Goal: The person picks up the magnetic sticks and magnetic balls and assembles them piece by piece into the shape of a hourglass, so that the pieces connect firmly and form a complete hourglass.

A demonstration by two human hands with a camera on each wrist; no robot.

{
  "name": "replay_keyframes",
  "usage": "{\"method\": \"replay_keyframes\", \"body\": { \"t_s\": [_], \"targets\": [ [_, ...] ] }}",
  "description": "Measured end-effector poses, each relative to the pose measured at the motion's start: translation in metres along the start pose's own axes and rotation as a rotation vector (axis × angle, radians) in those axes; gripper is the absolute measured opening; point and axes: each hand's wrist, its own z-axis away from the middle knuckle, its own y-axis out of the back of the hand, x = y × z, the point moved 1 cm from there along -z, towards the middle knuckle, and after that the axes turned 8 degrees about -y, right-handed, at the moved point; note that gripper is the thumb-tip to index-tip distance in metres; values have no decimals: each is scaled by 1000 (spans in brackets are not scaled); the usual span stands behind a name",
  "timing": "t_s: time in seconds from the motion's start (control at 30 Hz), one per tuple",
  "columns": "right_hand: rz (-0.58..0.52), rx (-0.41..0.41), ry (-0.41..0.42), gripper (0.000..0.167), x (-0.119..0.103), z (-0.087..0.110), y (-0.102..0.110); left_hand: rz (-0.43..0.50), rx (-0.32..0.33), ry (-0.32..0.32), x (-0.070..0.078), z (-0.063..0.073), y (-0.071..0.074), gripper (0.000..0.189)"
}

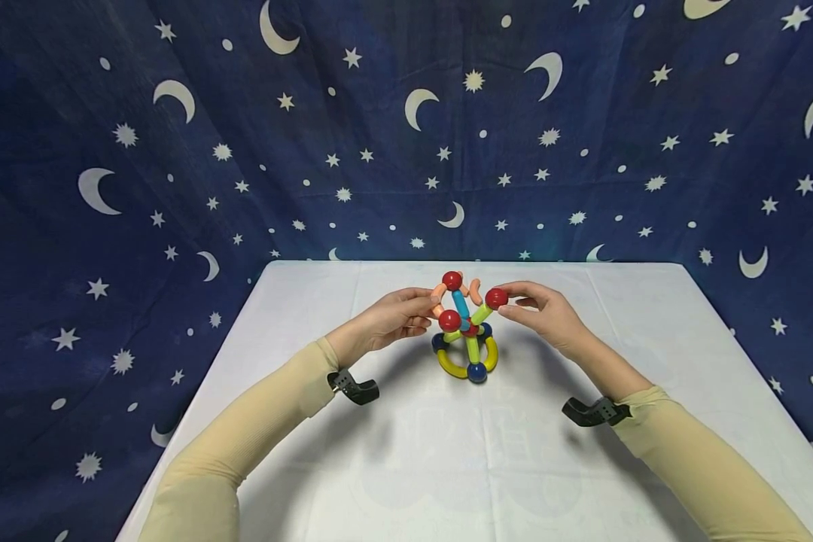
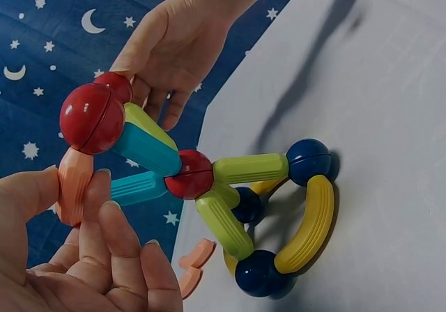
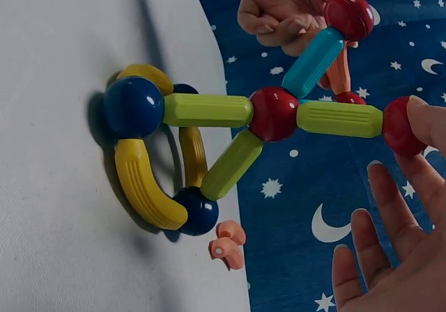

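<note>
A magnetic stick-and-ball model stands on a ring of yellow curved rods (image 3: 145, 186) and dark blue balls (image 3: 132, 107). Green rods (image 3: 208, 110) rise from that ring to a central red ball (image 3: 273, 113). Two light blue rods and another green rod branch upward, each tipped with a red ball. On the left side, my left hand (image 1: 393, 316) pinches an orange curved rod (image 2: 74, 186) between thumb and fingers; it spans two of the upper red balls. My right hand (image 1: 545, 316) pinches the right-hand red ball (image 3: 403, 126) between thumb and index finger, its other fingers extended.
Two loose orange curved rods (image 3: 228, 244) lie on the white-covered table (image 1: 406, 467) behind the model. A dark blue curtain (image 1: 379, 150) with moons and stars hangs along the back and sides. Each wrist wears a black strap mount (image 1: 355, 388).
</note>
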Motion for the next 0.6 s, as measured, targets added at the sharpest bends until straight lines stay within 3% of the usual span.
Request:
{"method": "replay_keyframes", "body": {
  "t_s": [0.6],
  "targets": [
    [1, -30, 60, 45, -9, -5, -13, 7, 22, 11, 0, 1, -1, 48]
  ]
}}
